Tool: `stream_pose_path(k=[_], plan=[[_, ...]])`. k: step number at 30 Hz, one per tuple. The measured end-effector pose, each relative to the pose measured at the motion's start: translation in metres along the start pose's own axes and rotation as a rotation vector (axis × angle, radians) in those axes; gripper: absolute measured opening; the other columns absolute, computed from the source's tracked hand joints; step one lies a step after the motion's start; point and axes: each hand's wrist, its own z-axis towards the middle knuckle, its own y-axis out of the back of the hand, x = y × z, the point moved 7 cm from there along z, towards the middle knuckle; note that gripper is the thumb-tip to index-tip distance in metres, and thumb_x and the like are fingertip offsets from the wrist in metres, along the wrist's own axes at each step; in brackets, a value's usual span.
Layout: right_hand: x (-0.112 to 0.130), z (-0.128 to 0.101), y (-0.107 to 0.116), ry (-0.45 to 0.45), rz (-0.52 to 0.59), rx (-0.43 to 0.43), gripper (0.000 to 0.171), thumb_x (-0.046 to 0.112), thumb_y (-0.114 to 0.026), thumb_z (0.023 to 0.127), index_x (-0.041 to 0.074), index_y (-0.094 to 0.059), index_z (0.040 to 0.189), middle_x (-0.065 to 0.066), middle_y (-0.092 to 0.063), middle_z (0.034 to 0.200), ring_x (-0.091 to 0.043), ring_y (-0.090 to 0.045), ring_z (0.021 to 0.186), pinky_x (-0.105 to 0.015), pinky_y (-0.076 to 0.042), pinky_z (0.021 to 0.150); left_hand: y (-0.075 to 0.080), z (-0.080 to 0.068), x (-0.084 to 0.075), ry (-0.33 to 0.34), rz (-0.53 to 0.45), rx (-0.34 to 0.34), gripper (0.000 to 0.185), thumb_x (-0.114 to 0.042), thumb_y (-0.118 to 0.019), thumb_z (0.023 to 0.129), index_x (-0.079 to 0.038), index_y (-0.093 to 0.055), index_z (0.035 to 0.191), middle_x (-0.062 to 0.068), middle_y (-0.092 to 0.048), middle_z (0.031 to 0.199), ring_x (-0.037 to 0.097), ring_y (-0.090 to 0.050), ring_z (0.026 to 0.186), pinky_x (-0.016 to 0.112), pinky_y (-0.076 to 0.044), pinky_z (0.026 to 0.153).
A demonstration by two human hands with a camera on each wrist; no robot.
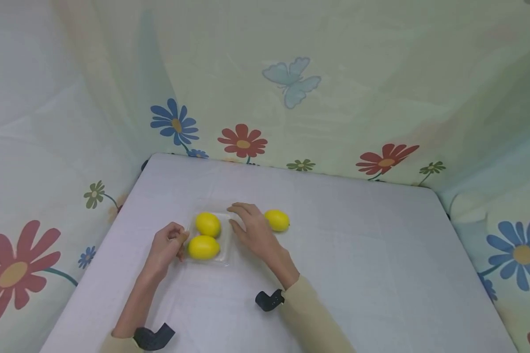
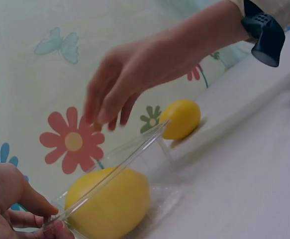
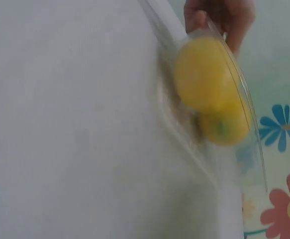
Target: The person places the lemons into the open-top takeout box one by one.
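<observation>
A clear plastic tray [image 1: 225, 256] lies on the white table and holds two yellow lemons, one farther [image 1: 208, 224] and one nearer [image 1: 203, 247]. My left hand [image 1: 165, 245] pinches the tray's left rim between thumb and fingers. In the left wrist view those fingers [image 2: 15, 209] hold the rim [image 2: 130, 154] beside a lemon [image 2: 110, 201]. My right hand [image 1: 251, 228] hovers with straight fingers over the tray's right side and holds nothing. A third lemon [image 1: 277, 220] lies loose on the table just right of that hand, also seen as the lemon [image 2: 182, 118] beyond the tray.
The white table [image 1: 357, 255] is walled on three sides by flowered cloth [image 1: 291, 98]. Black wrist straps [image 1: 269, 299] sit on both forearms. In the right wrist view the tray [image 3: 244, 99] and its two lemons [image 3: 204, 74] fill the upper right.
</observation>
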Motion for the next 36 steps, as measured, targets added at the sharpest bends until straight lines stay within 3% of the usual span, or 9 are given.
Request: stream_pose_path(k=[3, 5, 9, 12, 17, 26, 31, 36], plan=[[-0.026, -0.01, 0.019, -0.029, -0.087, -0.104, 0.033, 0.011, -0.077, 0.092, 0.008, -0.069, 0.124, -0.013, -0.066, 0.132, -0.032, -0.06, 0.122, -0.048, -0.049, 0.108, 0.0, 0.0, -0.001, -0.004, -0.001, -0.003, 0.018, -0.014, -0.059, 0.103, 0.002, -0.055, 0.11, 0.003, -0.052, 0.078, 0.013, -0.048, 0.056, 0.026, -0.05, 0.049], [-0.044, -0.017, 0.025, -0.084, -0.139, -0.12, 0.038, 0.013, -0.081, 0.089, 0.007, -0.068, 0.124, -0.016, -0.065, 0.132, -0.037, -0.059, 0.122, -0.054, -0.046, 0.106, 0.0, -0.001, -0.001, -0.002, 0.001, -0.003, 0.018, -0.014, -0.059, 0.103, 0.002, -0.055, 0.11, 0.003, -0.052, 0.079, 0.013, -0.048, 0.056, 0.025, -0.05, 0.049], [-0.074, -0.034, 0.025, -0.234, -0.196, -0.029, 0.05, 0.023, -0.083, 0.087, 0.008, -0.064, 0.131, -0.02, -0.061, 0.136, -0.043, -0.057, 0.122, -0.058, -0.046, 0.102, 0.0, -0.001, 0.0, 0.003, 0.006, -0.001, 0.018, -0.015, -0.059, 0.103, 0.002, -0.055, 0.11, 0.003, -0.052, 0.079, 0.012, -0.048, 0.056, 0.026, -0.05, 0.049], [-0.085, -0.045, 0.02, -0.289, -0.165, 0.027, 0.053, 0.022, -0.081, 0.088, 0.008, -0.061, 0.135, -0.022, -0.061, 0.135, -0.043, -0.06, 0.118, -0.057, -0.05, 0.097, 0.0, -0.001, 0.001, 0.004, 0.006, 0.0, 0.018, -0.015, -0.06, 0.103, 0.002, -0.055, 0.109, 0.004, -0.052, 0.079, 0.012, -0.048, 0.056, 0.026, -0.05, 0.049], [-0.09, -0.057, 0.018, -0.333, -0.08, 0.022, 0.056, 0.014, -0.079, 0.09, 0.01, -0.057, 0.141, -0.02, -0.06, 0.134, -0.038, -0.061, 0.116, -0.054, -0.056, 0.095, 0.0, 0.0, 0.0, -0.002, 0.001, 0.001, 0.019, -0.015, -0.06, 0.103, 0.002, -0.055, 0.109, 0.004, -0.052, 0.079, 0.012, -0.048, 0.057, 0.026, -0.05, 0.049], [-0.069, -0.043, 0.017, -0.288, 0.03, -0.058, 0.056, 0.016, -0.079, 0.09, 0.011, -0.057, 0.141, -0.016, -0.062, 0.133, -0.034, -0.063, 0.119, -0.051, -0.055, 0.099, 0.0, 0.001, 0.002, -0.004, -0.001, -0.004, 0.018, -0.014, -0.06, 0.103, 0.002, -0.055, 0.109, 0.004, -0.053, 0.079, 0.012, -0.048, 0.057, 0.026, -0.05, 0.049], [-0.043, -0.021, 0.01, -0.248, 0.092, -0.046, 0.057, 0.021, -0.077, 0.093, 0.013, -0.054, 0.144, -0.012, -0.06, 0.137, -0.029, -0.062, 0.121, -0.045, -0.055, 0.103, 0.0, 0.002, 0.003, -0.007, -0.009, -0.006, 0.017, -0.014, -0.059, 0.103, 0.002, -0.055, 0.108, 0.003, -0.052, 0.078, 0.013, -0.047, 0.057, 0.026, -0.049, 0.048], [-0.019, 0.003, -0.007, -0.156, 0.056, -0.01, 0.059, 0.025, -0.077, 0.094, 0.014, -0.053, 0.146, -0.011, -0.061, 0.137, -0.027, -0.062, 0.12, -0.04, -0.056, 0.103, -0.001, 0.002, 0.002, -0.015, -0.022, -0.011, 0.016, -0.012, -0.06, 0.102, 0.002, -0.055, 0.108, 0.005, -0.052, 0.079, 0.013, -0.046, 0.058, 0.025, -0.049, 0.048]])
